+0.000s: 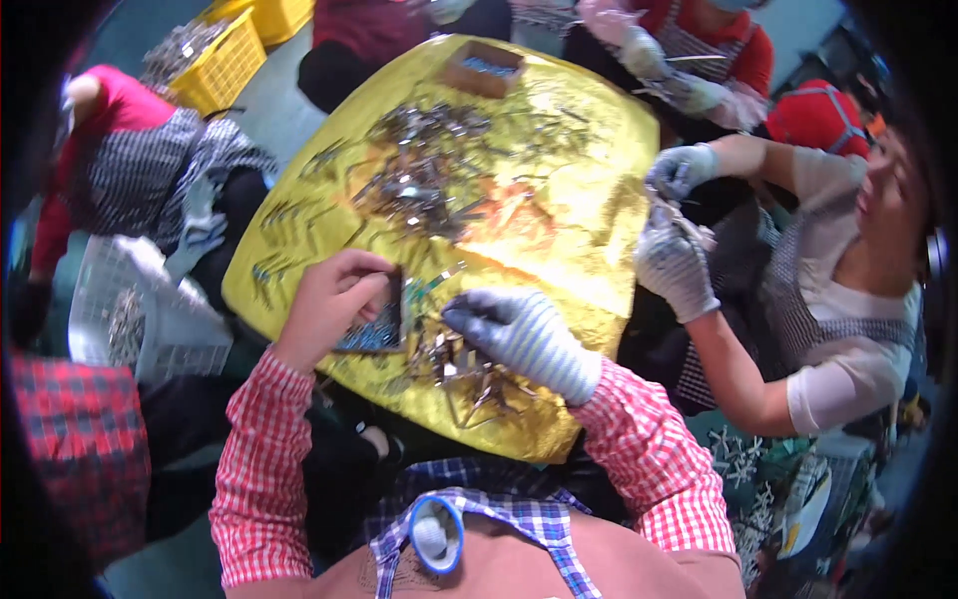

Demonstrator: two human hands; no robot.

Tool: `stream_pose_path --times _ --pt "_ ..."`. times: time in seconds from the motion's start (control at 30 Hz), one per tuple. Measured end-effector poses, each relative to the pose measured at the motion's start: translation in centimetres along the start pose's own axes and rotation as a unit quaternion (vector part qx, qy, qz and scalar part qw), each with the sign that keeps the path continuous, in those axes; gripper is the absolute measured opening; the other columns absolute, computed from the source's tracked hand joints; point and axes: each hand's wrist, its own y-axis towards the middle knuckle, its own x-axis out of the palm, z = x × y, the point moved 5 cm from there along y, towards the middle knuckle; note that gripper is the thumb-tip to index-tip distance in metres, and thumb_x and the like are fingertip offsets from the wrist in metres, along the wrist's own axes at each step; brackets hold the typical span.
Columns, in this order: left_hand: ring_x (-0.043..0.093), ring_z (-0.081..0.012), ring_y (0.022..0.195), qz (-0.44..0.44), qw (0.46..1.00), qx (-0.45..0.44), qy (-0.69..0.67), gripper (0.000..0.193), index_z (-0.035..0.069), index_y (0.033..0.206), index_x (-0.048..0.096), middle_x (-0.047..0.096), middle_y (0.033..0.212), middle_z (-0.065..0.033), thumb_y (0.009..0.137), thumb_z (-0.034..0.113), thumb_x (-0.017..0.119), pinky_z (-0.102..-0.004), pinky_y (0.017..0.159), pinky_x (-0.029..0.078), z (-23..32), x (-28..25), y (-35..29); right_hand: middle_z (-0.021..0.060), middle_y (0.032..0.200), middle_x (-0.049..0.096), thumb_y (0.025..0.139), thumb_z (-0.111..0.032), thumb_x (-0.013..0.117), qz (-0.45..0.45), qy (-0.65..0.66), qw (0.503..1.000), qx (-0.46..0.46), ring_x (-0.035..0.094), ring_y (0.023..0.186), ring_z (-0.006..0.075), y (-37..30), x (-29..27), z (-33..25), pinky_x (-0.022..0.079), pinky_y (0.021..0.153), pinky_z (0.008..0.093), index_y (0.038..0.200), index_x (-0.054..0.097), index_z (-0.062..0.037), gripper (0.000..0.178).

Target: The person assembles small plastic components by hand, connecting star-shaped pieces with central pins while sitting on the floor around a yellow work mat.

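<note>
My bare left hand point(337, 301) is closed, thumb against curled fingers, over a dark-rimmed tray point(402, 317) of small bluish metal pieces point(371, 336). Whatever it pinches is too small to make out. In a striped glove with a dark palm, my right hand point(524, 337) has its fingers drawn together just right of the tray; what lies between them is hidden. A heap of shiny bent metal parts point(461, 369) lies below and beside that glove. Both hands are above a table covered in yellow sheeting point(589, 329).
A larger pile of metal parts point(414, 190) fills the table's middle. At the far edge sits a brown box point(482, 69) of small pieces. Co-workers sit around the table, one with gloved hands point(677, 260) close on the right. Yellow crates point(222, 68) and a white basket point(185, 349) stand leftward.
</note>
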Motion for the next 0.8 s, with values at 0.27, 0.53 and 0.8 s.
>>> stream_pose_path --times 0.27,0.53,0.8 --pt "0.065 -0.0098 0.076 -0.07 0.947 0.259 -0.177 0.016 0.003 0.104 0.062 0.065 0.092 -0.0043 0.088 0.002 0.068 -0.022 0.066 0.052 14.5 9.4 -1.5 0.0046 0.065 0.063 0.093 -0.033 0.066 0.031 0.067 0.996 0.051 0.055 0.062 0.0102 0.2 -2.0 -0.5 0.048 0.06 0.0321 0.093 0.07 -0.0034 0.03" --pt "0.069 -0.0152 0.078 -0.117 0.95 0.155 -0.245 0.016 0.004 0.097 0.062 0.069 0.085 -0.0072 0.085 -0.002 0.07 -0.0254 0.068 0.055 9.0 8.2 0.0 -0.0018 0.081 0.068 0.094 -0.022 0.067 0.13 0.196 0.972 0.029 0.06 0.066 0.0034 -1.7 -7.0 -2.0 0.043 0.054 0.0183 0.105 0.069 -0.0003 0.024" --pt "0.066 -0.0098 0.087 -0.093 0.972 0.098 -0.192 0.015 0.002 0.092 0.067 0.069 0.091 -0.0046 0.081 -0.004 0.074 -0.0231 0.08 0.054 4.3 7.8 -1.2 -0.0014 0.083 0.065 0.097 -0.014 0.062 0.087 0.161 0.983 -0.007 0.059 0.07 0.002 -2.4 -5.8 -2.8 0.046 0.059 0.0187 0.113 0.068 -0.0025 0.021"
